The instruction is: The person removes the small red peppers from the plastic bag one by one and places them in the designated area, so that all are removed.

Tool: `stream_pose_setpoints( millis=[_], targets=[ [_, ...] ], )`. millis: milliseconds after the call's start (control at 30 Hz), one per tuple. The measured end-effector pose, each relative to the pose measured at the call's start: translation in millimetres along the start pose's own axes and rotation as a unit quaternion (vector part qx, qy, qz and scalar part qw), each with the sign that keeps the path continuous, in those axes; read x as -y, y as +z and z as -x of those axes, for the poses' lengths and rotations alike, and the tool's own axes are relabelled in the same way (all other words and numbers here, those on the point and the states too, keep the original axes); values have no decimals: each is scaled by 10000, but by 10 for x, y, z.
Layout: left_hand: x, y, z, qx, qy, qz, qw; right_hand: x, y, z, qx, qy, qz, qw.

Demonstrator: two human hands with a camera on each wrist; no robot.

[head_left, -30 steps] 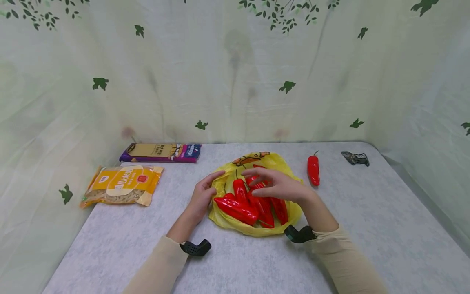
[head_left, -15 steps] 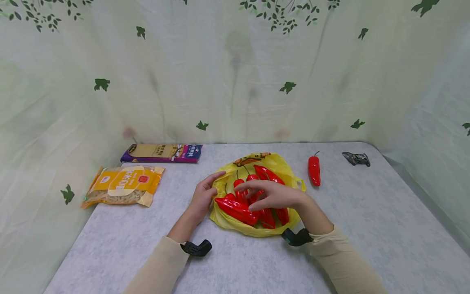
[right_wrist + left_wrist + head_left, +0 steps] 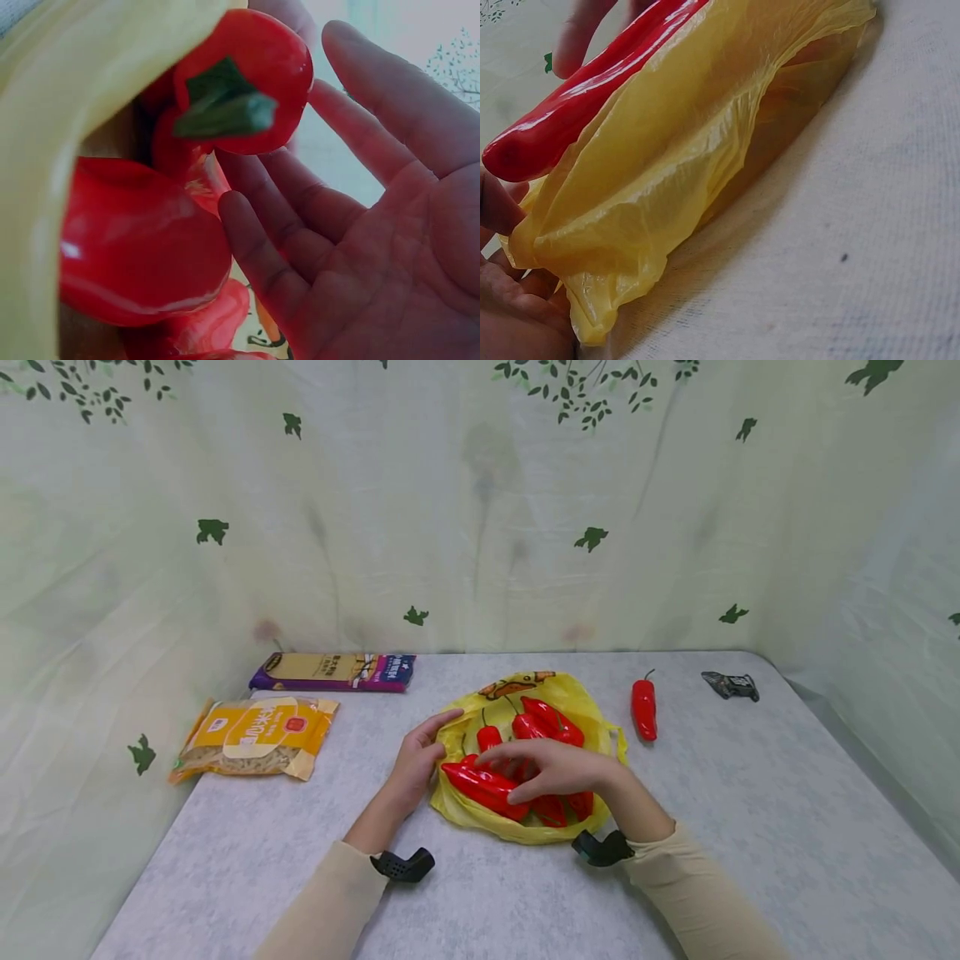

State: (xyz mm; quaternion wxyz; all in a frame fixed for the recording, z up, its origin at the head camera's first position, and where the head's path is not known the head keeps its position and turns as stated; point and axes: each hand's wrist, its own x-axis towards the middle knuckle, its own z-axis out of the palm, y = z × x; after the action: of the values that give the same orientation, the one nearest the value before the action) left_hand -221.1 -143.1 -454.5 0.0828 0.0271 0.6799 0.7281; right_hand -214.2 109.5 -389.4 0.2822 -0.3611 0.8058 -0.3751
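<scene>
A yellow plastic bag (image 3: 459, 817) lies spread on the table with several glossy red peppers in it. My left hand (image 3: 414, 762) holds its left edge, thumb inside and fingers outside; the left wrist view shows the bag's film (image 3: 641, 217) between them. Over the peppers, my right hand (image 3: 562, 770) straddles the front red pepper (image 3: 480, 787), thumb on the near side and fingers on the far side. In the right wrist view that pepper's green-stemmed end (image 3: 262, 67) sits between the spread fingers, with the thumb apart from it. The right hand hides part of the peppers behind.
One loose red pepper (image 3: 643, 710) lies right of the bag, and a small black packet (image 3: 731, 686) farther right. On the left are an orange bag of grain (image 3: 255, 737) and a purple-and-tan packet (image 3: 330, 672). A leaf-patterned curtain (image 3: 480, 510) stands behind the table's far edge.
My right hand has come down and toward me, from over the rear peppers to the front one, uncovering the rear peppers. The left hand has stayed at the bag's edge.
</scene>
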Motion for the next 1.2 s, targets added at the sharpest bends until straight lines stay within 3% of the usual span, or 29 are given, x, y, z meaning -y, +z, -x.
stream_pose_setpoints(
  millis=[867, 1200],
  targets=[
    [12, -17, -24, 125, 6, 0, 9999, 13, 59, -42, 21, 181, 267, 9995],
    [18, -4, -6, 96, 43, 63, 9999, 3, 61, -36, -93, -173, 352, 9992]
  ],
)
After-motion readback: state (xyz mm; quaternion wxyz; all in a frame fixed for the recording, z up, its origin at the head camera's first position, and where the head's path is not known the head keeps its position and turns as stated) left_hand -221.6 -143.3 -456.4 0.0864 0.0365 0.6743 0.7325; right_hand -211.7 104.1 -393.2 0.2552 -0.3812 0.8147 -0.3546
